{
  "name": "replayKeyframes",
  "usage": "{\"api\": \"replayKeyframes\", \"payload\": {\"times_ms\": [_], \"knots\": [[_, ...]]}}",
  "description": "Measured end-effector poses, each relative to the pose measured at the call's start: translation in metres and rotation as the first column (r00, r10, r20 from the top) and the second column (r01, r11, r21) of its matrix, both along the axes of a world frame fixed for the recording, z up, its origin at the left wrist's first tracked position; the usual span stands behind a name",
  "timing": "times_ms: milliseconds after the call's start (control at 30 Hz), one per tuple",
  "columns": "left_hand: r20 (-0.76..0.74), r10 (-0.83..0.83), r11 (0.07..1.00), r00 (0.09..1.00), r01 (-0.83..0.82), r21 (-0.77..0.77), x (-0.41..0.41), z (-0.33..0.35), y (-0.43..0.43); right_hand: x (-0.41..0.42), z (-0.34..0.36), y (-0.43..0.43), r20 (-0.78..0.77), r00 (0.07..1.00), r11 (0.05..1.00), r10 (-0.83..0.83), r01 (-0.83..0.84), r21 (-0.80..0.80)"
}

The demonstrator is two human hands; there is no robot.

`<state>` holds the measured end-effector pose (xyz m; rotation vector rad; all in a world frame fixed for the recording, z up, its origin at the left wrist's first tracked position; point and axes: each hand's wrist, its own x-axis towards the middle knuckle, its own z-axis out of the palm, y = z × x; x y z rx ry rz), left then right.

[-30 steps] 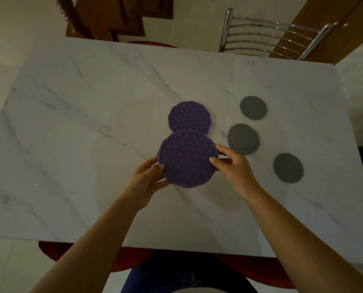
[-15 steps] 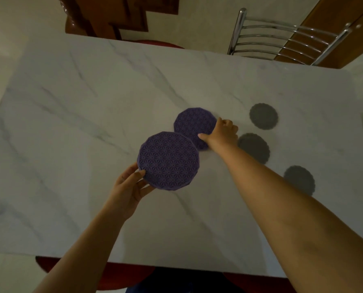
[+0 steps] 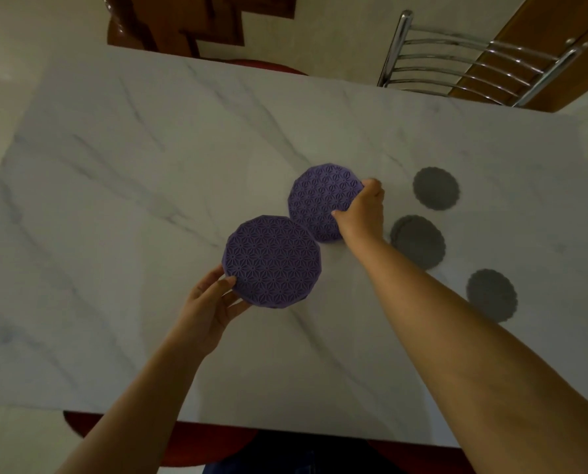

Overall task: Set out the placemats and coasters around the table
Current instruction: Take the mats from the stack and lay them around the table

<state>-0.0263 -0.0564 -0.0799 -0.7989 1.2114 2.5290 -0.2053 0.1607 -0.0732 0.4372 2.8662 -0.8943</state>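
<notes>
A person, seen from above by their own head camera. The left hand (image 3: 210, 302) and right hand (image 3: 361, 213) are bare, and both forearms (image 3: 456, 319) are uncovered along their whole visible length. At the bottom middle, a small patch of dark blue clothing (image 3: 268, 465) shows, too dim to identify the garment.

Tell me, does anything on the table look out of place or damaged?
Nothing looks spilled or damaged. The middle grey coaster shows a second edge on its left, so it may be two coasters stacked slightly askew.
</notes>
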Motion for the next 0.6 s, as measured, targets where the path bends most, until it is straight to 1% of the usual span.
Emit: {"api": "replayKeyframes", "payload": {"times_ms": [33,100,167,267,367,433,500,567,600], "knots": [[0.001,-0.001,1.000,1.000,0.001,0.001,-0.001,0.000,0.000,0.002,0.004,0.005,-0.045,0.999,0.999,-0.001,-0.001,-0.055],[0.003,-0.004,1.000,1.000,0.004,0.006,-0.002,0.001,0.002,0.009,0.014,0.022,-0.112,0.994,0.995,0.000,-0.012,-0.102],[-0.004,-0.007,1.000,1.000,0.007,0.013,-0.004,0.002,0.004,0.017,0.022,0.045,-0.152,0.988,0.986,-0.033,0.008,-0.164],[-0.019,-0.018,1.000,1.000,0.019,0.025,-0.006,0.004,0.010,0.029,0.036,0.081,-0.157,0.974,0.921,-0.162,0.092,-0.379],[-0.022,-0.031,0.999,0.999,0.032,0.037,-0.007,0.006,0.016,0.042,0.052,0.112,-0.115,0.961,0.810,-0.250,0.143,-0.569],[-0.015,-0.041,0.998,0.999,0.042,0.038,-0.007,0.007,0.021,0.054,0.062,0.121,-0.042,0.960,0.694,-0.276,0.168,-0.700],[-0.003,-0.048,0.998,0.999,0.048,0.038,-0.006,0.009,0.027,0.068,0.069,0.120,0.030,0.969,0.569,-0.246,0.169,-0.805],[0.005,-0.064,0.997,0.998,0.064,0.034,-0.005,0.012,0.033,0.082,0.071,0.112,0.080,0.982,0.479,-0.171,0.154,-0.864],[0.005,-0.074,0.997,0.997,0.074,0.033,-0.004,0.013,0.035,0.088,0.070,0.106,0.105,0.985,0.450,-0.135,0.156,-0.879]]}}
